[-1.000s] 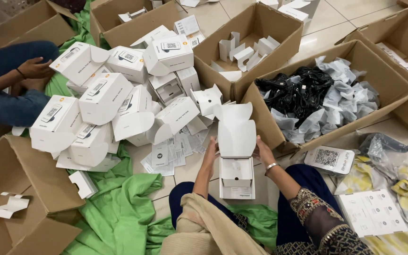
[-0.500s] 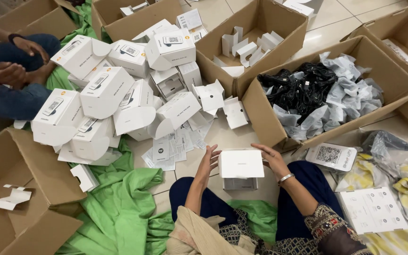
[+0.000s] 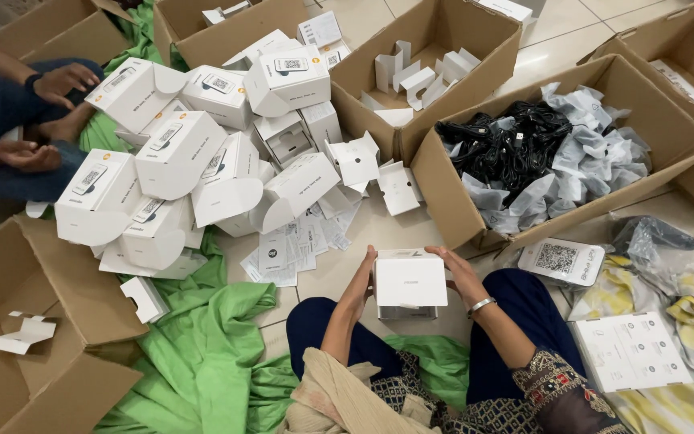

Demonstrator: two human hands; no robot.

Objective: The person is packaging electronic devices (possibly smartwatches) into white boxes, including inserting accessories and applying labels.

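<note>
- This is looking like a makeshift packing room, with people sitting on a pale tiled floor rather than standing at any work surface.
- Open cardboard cartons are ringing the floor space, each one holding a single kind of part: black cables in clear bags, and folded white card inserts.
- A heap of identical small white product boxes is piling up at the left, many with lids hanging open.
- Printed leaflets are lying loose on the tiles.
- A green cloth is spreading under the sitters, and another person's hands are resting at the far left.
</note>
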